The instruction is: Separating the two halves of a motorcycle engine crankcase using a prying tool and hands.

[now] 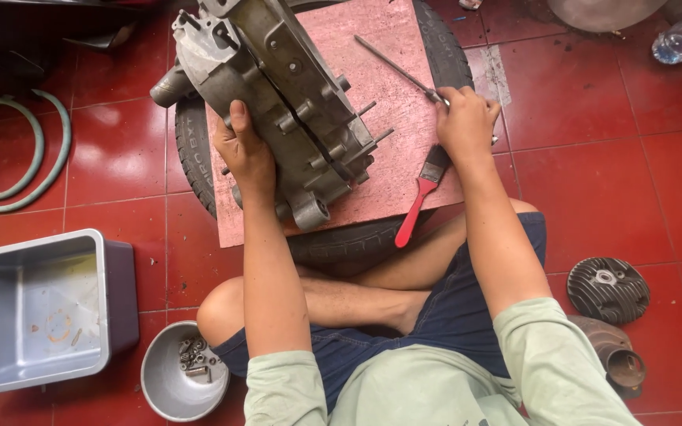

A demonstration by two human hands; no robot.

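1. Your left hand (245, 154) wraps its fingers around the near side of a grey metal engine crankcase (278, 95), holding it tilted on edge at the left edge of the pink board (404, 170).
2. Your right hand (466, 122) closes on the near end of a slim metal rod tool (395, 67) lying diagonally across the board's right half.
3. A red-handled paintbrush (420, 197) rests at the board's near right edge, just below that hand.
4. The board sits on a black tyre (191, 150) on the red tiled floor (633, 181).
5. A grey plastic tub (37, 312) and a metal bowl of bolts (179, 379) sit at your left; a finned cylinder head (608, 288) lies at your right.
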